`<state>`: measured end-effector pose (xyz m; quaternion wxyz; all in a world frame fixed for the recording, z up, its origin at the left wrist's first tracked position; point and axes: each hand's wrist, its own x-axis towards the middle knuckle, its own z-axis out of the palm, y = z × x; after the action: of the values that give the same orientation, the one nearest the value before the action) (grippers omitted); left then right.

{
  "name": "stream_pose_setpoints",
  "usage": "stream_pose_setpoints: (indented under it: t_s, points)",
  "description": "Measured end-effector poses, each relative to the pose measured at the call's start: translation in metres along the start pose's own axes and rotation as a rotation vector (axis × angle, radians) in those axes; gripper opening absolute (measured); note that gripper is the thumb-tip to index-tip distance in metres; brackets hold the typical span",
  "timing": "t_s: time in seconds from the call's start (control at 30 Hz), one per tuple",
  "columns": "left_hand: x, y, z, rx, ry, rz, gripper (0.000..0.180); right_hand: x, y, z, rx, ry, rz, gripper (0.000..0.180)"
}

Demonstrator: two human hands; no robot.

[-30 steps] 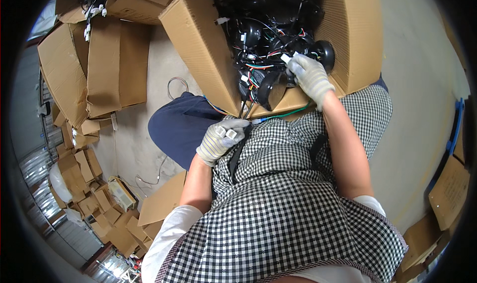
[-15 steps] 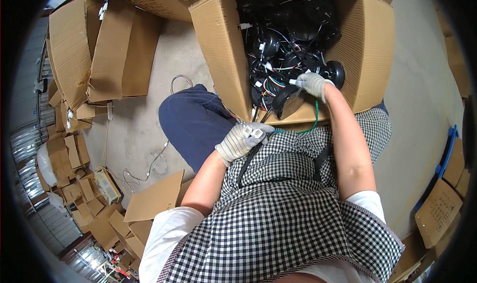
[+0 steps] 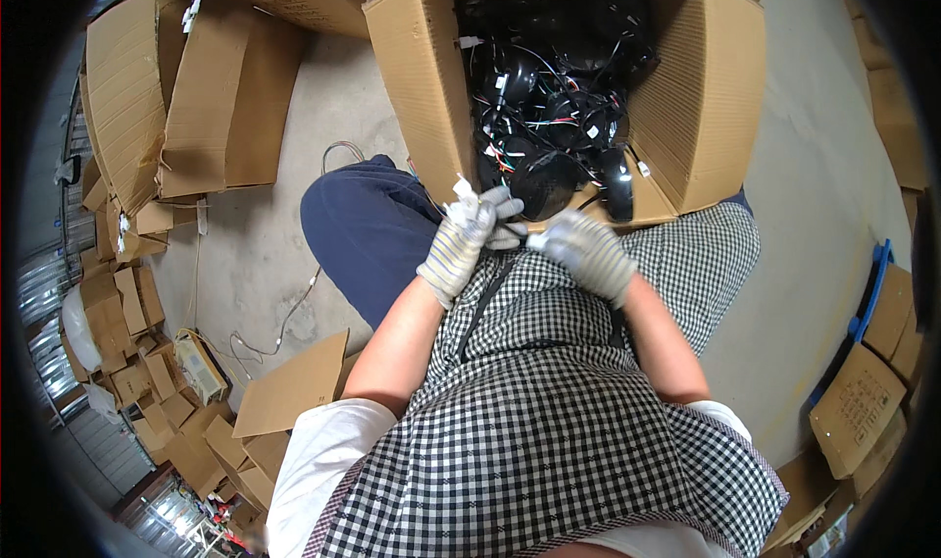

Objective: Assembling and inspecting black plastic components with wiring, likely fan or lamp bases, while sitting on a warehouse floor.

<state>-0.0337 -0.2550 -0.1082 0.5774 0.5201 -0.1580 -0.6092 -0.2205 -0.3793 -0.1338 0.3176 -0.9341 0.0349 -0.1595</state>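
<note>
Both my hands wear striped knit work gloves and are close together over my lap, at the near edge of an open cardboard box [image 3: 417, 77]. My left hand [image 3: 461, 244] is closed around white plug connectors [image 3: 463, 193], which stick up past its fingers. Just to its right, my right hand [image 3: 591, 252] is smeared by motion. A small white connector [image 3: 534, 241] shows at its pinched fingertips. Inside the box lie several glossy black round housings [image 3: 544, 183] with tangled wires and white plugs. One black housing [image 3: 617, 185] leans by the near right side.
Open cardboard boxes [image 3: 230, 97] stand at the far left, white plugs hanging over one edge. A thin cable [image 3: 257, 340] lies on the concrete floor [image 3: 338, 92]. An open carton [image 3: 289, 386] is beside my left arm. More cartons [image 3: 863, 411] and a blue strip [image 3: 870, 298] are at right.
My right hand has come back out of the box to beside my left hand, with a white connector. The left hand has risen and turned, its connectors now pointing up.
</note>
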Motion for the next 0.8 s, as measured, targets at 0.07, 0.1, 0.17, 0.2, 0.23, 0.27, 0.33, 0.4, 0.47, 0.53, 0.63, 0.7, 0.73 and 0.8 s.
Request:
stream_pose_setpoints:
  t_s: [0.07,0.1,0.17,0.2,0.23,0.27,0.33,0.4,0.47,0.53,0.63,0.7,0.73,0.8]
  points:
    - [0.000,0.003,0.006,-0.109,0.052,0.022,0.084,-0.001,-0.017,0.025,-0.073,-0.219,0.117,0.013]
    - [-0.001,0.002,0.010,-0.116,0.096,0.069,0.084,-0.004,-0.016,0.029,-0.069,-0.220,0.119,0.013]
    - [-0.002,0.000,0.011,-0.119,0.140,0.109,0.084,-0.007,-0.008,0.036,0.223,0.024,0.307,0.015]
    - [-0.001,-0.002,0.006,-0.085,0.069,0.130,0.083,-0.010,0.000,0.034,0.173,0.041,0.169,0.019]
    - [-0.001,-0.003,0.001,-0.052,0.003,0.153,0.083,-0.005,-0.002,0.021,0.335,0.066,0.209,0.023]
    - [-0.004,-0.003,0.003,0.094,0.021,0.166,0.072,-0.001,-0.007,0.008,0.497,0.092,0.251,0.027]
    - [-0.010,0.003,0.004,0.359,0.063,0.120,0.061,-0.001,-0.024,-0.015,1.133,0.245,0.713,0.039]
    - [-0.013,0.000,-0.003,0.398,0.035,0.082,0.053,0.011,-0.036,-0.051,1.141,0.155,0.884,0.037]
    - [-0.013,0.003,0.003,0.530,-0.047,0.220,0.054,0.016,-0.032,-0.050,1.089,0.115,0.928,0.036]
    - [-0.014,0.006,0.000,0.618,-0.068,0.137,0.054,0.018,-0.023,-0.036,0.676,0.050,0.711,0.034]
    - [-0.012,0.000,-0.003,0.732,-0.155,0.160,0.052,0.026,-0.016,-0.032,0.451,-0.061,0.557,0.028]
    - [-0.009,-0.007,-0.008,0.679,-0.208,0.109,0.046,0.030,-0.019,-0.036,0.193,-0.329,0.573,0.025]
    - [-0.008,-0.009,-0.007,0.625,-0.252,0.055,0.040,0.032,-0.022,-0.040,0.194,-0.325,0.579,0.025]
    - [-0.008,-0.008,-0.008,0.665,-0.232,0.072,0.036,0.034,-0.027,-0.047,-0.010,-0.520,0.505,0.025]
